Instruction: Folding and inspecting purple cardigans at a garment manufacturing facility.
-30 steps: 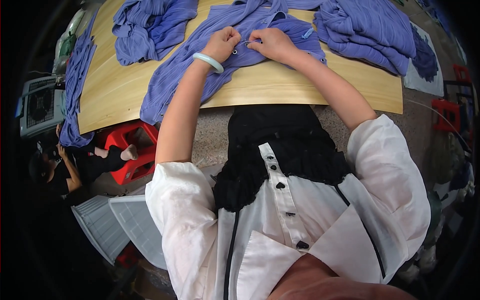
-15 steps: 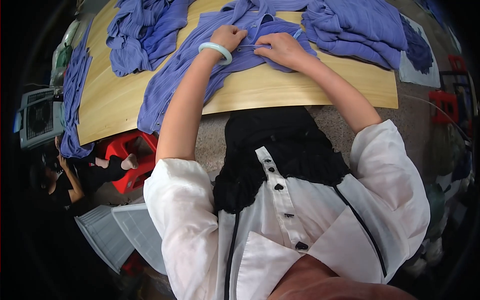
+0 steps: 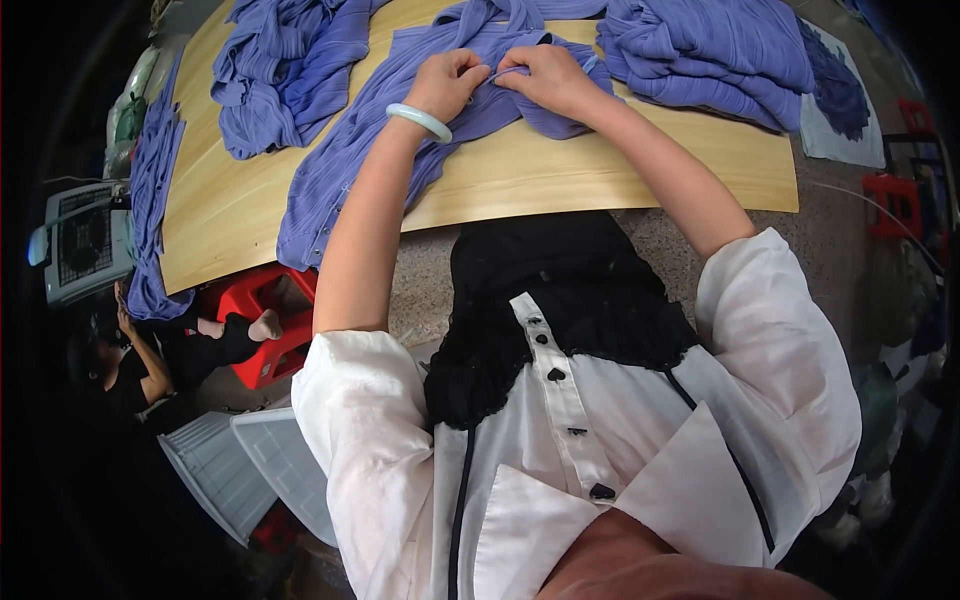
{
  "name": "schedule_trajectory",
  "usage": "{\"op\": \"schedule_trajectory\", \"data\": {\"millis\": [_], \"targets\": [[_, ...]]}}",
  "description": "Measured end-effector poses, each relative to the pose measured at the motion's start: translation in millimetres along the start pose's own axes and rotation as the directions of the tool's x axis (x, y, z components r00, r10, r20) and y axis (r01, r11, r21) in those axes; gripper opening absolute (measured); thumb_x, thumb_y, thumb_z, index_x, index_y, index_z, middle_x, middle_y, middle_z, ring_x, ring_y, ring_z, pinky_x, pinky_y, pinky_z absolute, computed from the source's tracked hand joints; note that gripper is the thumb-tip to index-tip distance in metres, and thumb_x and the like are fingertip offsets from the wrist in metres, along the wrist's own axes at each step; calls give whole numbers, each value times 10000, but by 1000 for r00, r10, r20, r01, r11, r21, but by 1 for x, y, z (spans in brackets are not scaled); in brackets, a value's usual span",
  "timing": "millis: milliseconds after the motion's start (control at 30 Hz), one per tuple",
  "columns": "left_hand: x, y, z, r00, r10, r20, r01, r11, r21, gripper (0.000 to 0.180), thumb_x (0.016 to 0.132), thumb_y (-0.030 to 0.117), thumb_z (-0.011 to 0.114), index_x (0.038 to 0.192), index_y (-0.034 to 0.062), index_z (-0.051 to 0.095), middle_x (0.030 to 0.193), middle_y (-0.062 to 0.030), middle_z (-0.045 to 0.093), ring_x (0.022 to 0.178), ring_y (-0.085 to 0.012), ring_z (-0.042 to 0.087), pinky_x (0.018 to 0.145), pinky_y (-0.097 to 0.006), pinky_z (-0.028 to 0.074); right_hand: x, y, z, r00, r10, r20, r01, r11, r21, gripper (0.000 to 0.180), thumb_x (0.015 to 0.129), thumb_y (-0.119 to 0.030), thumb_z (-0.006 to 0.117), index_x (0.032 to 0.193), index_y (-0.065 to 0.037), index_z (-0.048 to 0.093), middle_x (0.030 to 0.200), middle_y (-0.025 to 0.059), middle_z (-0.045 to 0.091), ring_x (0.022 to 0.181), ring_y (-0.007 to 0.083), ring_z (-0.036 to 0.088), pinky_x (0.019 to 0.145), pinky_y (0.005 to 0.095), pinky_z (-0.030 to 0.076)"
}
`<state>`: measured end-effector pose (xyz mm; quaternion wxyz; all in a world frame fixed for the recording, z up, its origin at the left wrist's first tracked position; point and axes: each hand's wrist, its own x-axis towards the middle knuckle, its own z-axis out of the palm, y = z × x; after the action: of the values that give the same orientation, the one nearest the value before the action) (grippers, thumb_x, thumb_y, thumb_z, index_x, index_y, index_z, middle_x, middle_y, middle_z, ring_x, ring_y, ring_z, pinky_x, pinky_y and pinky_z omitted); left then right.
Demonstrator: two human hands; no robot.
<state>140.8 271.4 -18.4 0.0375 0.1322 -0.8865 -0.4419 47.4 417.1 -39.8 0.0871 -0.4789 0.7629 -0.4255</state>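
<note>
Fingers of the left hand (image 3: 442, 86) and right hand (image 3: 552, 80) almost meet at the top centre of the head view, each set drawn narrow in a pinch on the blue garment (image 3: 480, 120). Between the fingertips runs a thin blue strip; whether it is a cord, a loop or an edge of the cloth is too small to tell. A pale bracelet (image 3: 419, 122) circles the left wrist.

The garment lies across the upper middle of the frame on the wooden table (image 3: 560, 175), one end trailing down to the front edge left of the forearm, where small round fastenings (image 3: 323, 232) show.

As for progress, the garment is spread and gripped at one spot, so handling appears to be midway on this piece. It lies rumpled and unfolded; whether the part between the fingers is finished cannot be told, since the hands cover much of it.

At upper right sits a thick, layered blue pile (image 3: 710, 65); at upper left lies a loose blue bundle (image 3: 290, 75), and more blue cloth (image 3: 152, 200) hangs over the table's left edge. Which of these have been dealt with does not show.
</note>
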Motion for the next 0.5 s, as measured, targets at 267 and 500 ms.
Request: {"op": "schedule_trajectory", "data": {"millis": [267, 500], "targets": [[1, -6, -1, 1000, -5, -18, 2, 989, -146, 173, 773, 182, 567, 754, 11, 569, 580, 12, 499, 534, -58, 423, 490, -218, 360, 2, -6, -3, 998, 37, 56, -38, 999, 25, 221, 655, -245, 642, 766, -56, 621, 704, 106, 605, 682, 250, 580, 618, 319, 442], [2, -14, 2, 999, -50, 10, 51, 986, -158, 168, 775, 184, 564, 744, 19, 569, 598, 17, 494, 551, -51, 401, 500, -216, 345, -5, 0, -2, 994, 30, 104, -21, 996, -82, 230, 673, -261, 624, 790, -63, 615, 705, 113, 595, 683, 246, 572, 620, 320, 434]]}}
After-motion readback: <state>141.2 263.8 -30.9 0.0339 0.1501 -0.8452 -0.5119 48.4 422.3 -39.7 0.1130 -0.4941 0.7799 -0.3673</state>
